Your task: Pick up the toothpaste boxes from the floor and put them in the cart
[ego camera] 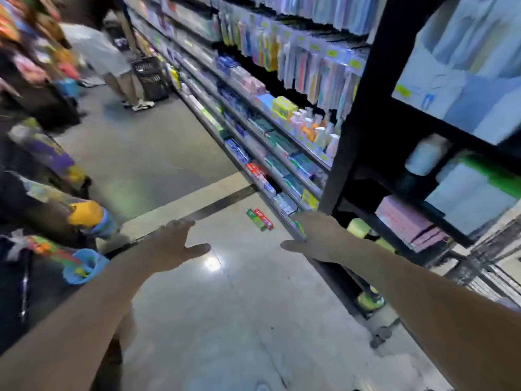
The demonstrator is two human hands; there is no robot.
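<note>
Left fingers: the left hand [176,242] is spread flat, thumb out, holding nothing; it hovers over the floor well short of the toothpaste boxes [260,219], to their left
Right fingers: the right hand [313,238] is loosely extended, thumb apart, empty; its fingertips overlap the bottom shelf edge [284,218] just right of the boxes; whether they touch it I cannot tell
Toothpaste boxes: two long cartons, one green, one red, lying side by side and touching on the polished floor [239,306], just beside the shelf foot
Handling: likely light, stiff thin card, crushable under a hard squeeze; glossy faces may slip; best taken across the long sides, thumb opposite fingers, perhaps both together
Edges: the shelf lip overhangs just right of the boxes; knuckles could catch it
Open room: bare floor left of and nearer than the boxes gives the easier approach
Cart: dark mesh at the right border, well apart from the boxes, may be the cart [479,266]; too blurred to say
</note>
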